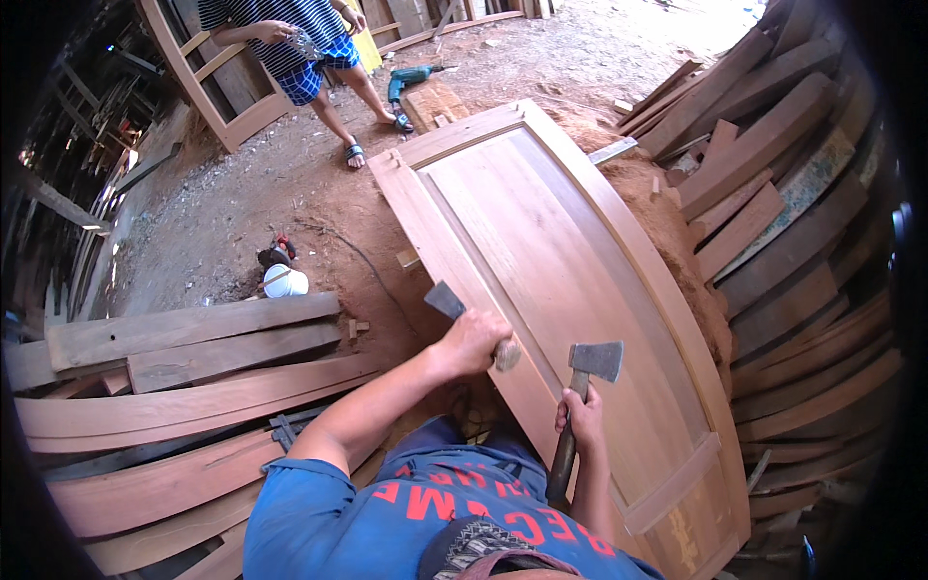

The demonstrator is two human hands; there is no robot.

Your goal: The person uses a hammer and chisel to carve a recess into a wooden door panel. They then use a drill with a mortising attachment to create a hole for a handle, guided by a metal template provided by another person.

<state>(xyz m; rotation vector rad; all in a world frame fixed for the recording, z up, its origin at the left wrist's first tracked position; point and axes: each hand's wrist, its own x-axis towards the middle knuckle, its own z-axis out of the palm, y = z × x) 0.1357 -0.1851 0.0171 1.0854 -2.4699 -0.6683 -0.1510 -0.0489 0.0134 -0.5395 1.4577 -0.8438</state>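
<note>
A pale reddish wooden door (570, 251) with a raised frame lies under my hands, running from upper left to lower right. My left hand (471, 340) is closed round a wide-bladed chisel (445, 300). Its flat metal blade points away to the left over the door's left edge, and the wooden handle end sticks out on the right of my fist. My right hand (582, 418) grips a hatchet (597, 361) by its dark handle, close below the head. The hatchet head is held above the door panel, apart from the chisel.
Stacked boards (208, 396) lie at the left, and more planks (773, 213) pile up at the right. A green power drill (411, 80) rests on a wood block beyond the door. Another person (290, 48) stands far left, near a white bucket (285, 281) and a cable (358, 249).
</note>
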